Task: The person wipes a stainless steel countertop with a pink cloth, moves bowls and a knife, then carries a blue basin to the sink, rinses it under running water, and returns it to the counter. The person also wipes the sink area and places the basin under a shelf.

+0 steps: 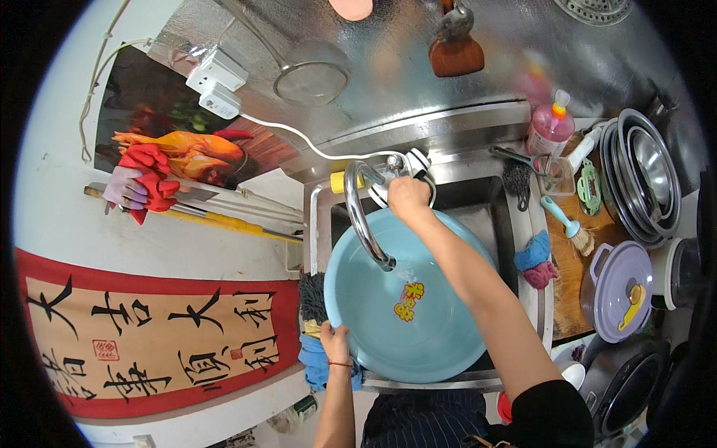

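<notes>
A large light-blue plastic basin (386, 347) sits over the stainless-steel sink (507, 246). It holds clear water, with a small patch of bubbles or ripples below the spout. A yellow-and-red printed decal (410, 302) shows on its bottom. My left hand (336, 340) grips the basin's rim at its left side. Reaching across the basin, my right hand (411, 197) is closed over the handle at the base of the chrome faucet (358, 215); the handle is mostly hidden by the fingers. The curved spout hangs over the basin.
On the right counter are a blue-handled brush (563, 221), blue and pink cloths (535, 257), a pink soap bottle (552, 129), nested steel bowls (644, 173) and a lilac lidded pot (624, 291). Dark and blue cloths (325, 358) drape the sink's left edge. A white power cord (313, 148) runs behind the faucet.
</notes>
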The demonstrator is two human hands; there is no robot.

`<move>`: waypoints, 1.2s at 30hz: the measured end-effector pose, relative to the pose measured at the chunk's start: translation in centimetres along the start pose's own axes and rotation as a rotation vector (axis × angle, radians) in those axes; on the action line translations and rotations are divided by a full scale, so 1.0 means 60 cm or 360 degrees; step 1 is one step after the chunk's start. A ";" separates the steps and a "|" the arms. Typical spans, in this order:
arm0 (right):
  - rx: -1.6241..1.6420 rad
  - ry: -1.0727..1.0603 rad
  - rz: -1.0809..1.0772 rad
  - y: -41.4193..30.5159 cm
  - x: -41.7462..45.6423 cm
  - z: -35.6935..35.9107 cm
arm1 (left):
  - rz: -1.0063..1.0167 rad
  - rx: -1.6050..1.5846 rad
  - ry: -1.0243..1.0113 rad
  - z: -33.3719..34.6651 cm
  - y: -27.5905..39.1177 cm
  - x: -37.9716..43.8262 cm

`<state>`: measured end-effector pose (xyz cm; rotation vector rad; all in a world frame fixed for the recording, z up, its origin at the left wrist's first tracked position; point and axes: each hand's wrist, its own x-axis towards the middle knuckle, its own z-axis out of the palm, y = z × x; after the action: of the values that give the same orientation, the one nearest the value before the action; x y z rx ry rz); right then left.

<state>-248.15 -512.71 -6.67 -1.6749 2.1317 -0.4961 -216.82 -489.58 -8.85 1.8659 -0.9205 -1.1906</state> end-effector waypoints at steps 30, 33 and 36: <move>0.1142 -0.0039 -0.0013 -0.017 -0.312 0.230 | -0.1285 -0.1144 -0.1267 0.279 0.048 0.115; 0.1552 -0.0340 0.0255 -0.044 -0.312 0.188 | -0.1009 -0.1127 -0.1467 0.229 -0.095 0.177; 0.2084 -0.0397 0.0829 -0.002 -0.286 0.210 | -0.0668 -0.1040 -0.0934 0.309 -0.088 0.101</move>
<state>-238.02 -496.51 -16.13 -0.3983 1.3447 -1.0871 -231.19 -495.85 -21.58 1.2103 -0.3290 -2.0650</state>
